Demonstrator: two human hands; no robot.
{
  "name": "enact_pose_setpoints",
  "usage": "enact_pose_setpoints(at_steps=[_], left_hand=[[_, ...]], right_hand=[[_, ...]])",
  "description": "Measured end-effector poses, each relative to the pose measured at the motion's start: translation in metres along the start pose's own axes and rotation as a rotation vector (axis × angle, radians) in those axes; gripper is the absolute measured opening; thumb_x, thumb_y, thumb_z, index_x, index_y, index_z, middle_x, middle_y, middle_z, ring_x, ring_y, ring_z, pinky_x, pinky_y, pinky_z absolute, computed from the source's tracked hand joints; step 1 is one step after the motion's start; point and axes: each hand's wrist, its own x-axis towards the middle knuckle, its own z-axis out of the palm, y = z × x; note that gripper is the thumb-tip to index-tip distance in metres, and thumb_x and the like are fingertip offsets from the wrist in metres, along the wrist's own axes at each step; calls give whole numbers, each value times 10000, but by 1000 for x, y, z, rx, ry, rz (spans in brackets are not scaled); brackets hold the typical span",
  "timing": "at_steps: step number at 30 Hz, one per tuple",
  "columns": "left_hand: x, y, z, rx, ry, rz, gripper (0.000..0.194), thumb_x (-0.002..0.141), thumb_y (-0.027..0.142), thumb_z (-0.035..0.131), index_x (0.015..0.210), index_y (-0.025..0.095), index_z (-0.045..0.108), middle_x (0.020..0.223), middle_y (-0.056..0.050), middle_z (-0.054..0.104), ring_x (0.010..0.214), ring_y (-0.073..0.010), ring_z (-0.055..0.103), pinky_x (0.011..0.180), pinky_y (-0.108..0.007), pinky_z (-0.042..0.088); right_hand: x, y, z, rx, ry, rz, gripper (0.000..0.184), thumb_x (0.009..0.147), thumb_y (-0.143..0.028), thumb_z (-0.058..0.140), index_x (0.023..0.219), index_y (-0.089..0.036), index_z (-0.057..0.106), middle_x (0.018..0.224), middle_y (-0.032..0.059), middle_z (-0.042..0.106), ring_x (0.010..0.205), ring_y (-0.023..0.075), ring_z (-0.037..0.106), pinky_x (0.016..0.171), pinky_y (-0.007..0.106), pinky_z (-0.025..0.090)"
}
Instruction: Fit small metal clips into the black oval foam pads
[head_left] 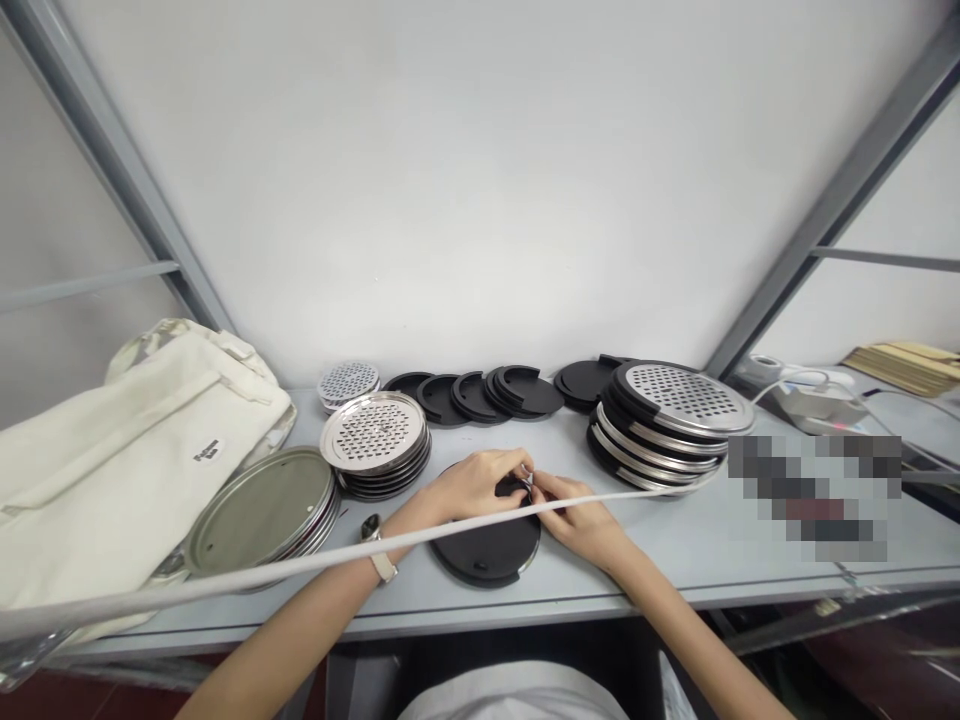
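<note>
A round black disc (484,553) lies flat on the grey table in front of me, with a thin shiny rim showing at its lower right. My left hand (474,487) reaches over its far side, thumb and fingers bent into a pinch. From the right, my right hand (576,518) meets it at the disc's upper right edge, its fingers also pinched together. Something small and dark sits between the fingertips, too covered to name. Left of the hands stands a stack of round metal grater plates (375,432).
Olive-green round plates (262,510) and a cream cloth bag (142,450) sit at left. Notched black discs (529,390) lie along the wall. At right stands a stack of black-rimmed grater plates (679,400). A white cord (300,566) crosses the view before my arms.
</note>
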Motion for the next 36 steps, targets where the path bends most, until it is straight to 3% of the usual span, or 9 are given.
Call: enact_pose_setpoints(at_steps=[15,36], left_hand=[[0,-3,3,75,40,44,209,788,157,575,990,174,527,979,-48,629,892,-169,587,831,-270,449],[1,-6,3,109,30,46,261,788,203,604,1038,192,530,1002,-34,647,930,-182,602,871,-292,436]], right_hand=[[0,-5,-1,12,-32,-38,208,934,-272,369,927,-188,558,767,46,634,636,162,552,623,258,402],[0,-8,-3,28,-8,-29,188,901,-248,395,757,-199,504,658,7,574,567,136,483,551,230,359]])
